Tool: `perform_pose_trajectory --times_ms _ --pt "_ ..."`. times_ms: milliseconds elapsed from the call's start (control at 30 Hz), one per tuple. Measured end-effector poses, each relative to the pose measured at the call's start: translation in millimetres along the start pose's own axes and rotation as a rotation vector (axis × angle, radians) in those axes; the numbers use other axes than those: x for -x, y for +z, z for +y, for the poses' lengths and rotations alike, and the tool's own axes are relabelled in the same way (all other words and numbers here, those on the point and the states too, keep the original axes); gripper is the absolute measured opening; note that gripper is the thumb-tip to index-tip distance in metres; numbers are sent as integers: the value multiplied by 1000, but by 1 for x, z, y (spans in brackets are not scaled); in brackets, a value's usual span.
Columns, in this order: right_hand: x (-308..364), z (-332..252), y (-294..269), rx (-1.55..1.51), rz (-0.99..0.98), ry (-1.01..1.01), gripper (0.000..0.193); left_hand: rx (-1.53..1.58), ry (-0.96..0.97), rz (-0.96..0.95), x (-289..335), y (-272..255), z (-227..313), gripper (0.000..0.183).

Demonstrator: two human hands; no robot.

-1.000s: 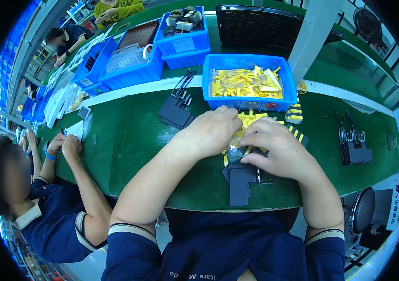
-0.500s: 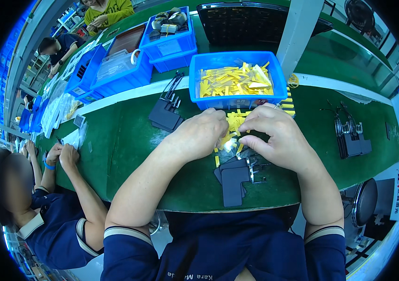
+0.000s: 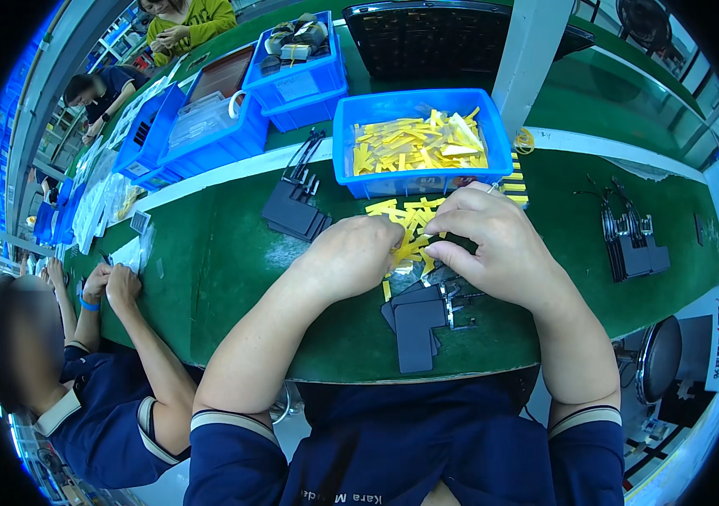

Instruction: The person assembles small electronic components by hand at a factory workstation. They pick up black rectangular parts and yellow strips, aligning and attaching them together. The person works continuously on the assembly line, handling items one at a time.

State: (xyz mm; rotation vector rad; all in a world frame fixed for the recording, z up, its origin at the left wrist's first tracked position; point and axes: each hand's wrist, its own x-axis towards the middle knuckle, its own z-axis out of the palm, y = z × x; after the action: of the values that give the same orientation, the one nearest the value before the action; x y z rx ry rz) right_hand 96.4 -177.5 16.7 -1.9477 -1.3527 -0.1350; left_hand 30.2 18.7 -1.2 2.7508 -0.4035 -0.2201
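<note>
- Both hands sit a little lower and closer over the green bench than half a second ago, and the blue bin of yellow strips [image 3: 421, 143] has slid toward the upper part of the view as the head tipped.
- Nearest the person, just below the hands, a small stack of flat black pieces [image 3: 417, 325] lies on the green bench [image 3: 233, 278], its long axis running toward the bench's near edge, with thin metal clips at its right side.
- Above that stack, the left hand [image 3: 351, 253] is curled with its fingertips pinched together at the loose pile of yellow strips [image 3: 410, 221].
- Beside it, the right hand [image 3: 494, 240] is also bent, thumb and fingers closed on a yellow strip; the two hands almost touch over the pile.
- Strips in the pile lie crossed, most slanting from lower left to upper right.
- Left of the pile, bare green surface runs out to a second black stack [image 3: 293, 212]; right of it, more open green reaches a third black stack with clips [image 3: 633, 249].
- Beyond the pile, the blue bin stands just behind a white stripe on the bench, close to the right hand's knuckles.
- Farther left, a seated co-worker's hands [image 3: 110, 282] rest at the bench edge.
</note>
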Motion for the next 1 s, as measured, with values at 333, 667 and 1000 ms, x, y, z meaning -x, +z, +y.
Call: perform_pose_trajectory --times_ms 333,667,1000 --pt "1 -1 -2 43 5 3 19 -47 14 76 8 2 9 18" --pt "0 0 -1 4 191 16 9 178 -25 477 -13 -29 15 12" --pt "5 9 12 85 -210 22 11 -199 55 892 -51 -48 4 23"
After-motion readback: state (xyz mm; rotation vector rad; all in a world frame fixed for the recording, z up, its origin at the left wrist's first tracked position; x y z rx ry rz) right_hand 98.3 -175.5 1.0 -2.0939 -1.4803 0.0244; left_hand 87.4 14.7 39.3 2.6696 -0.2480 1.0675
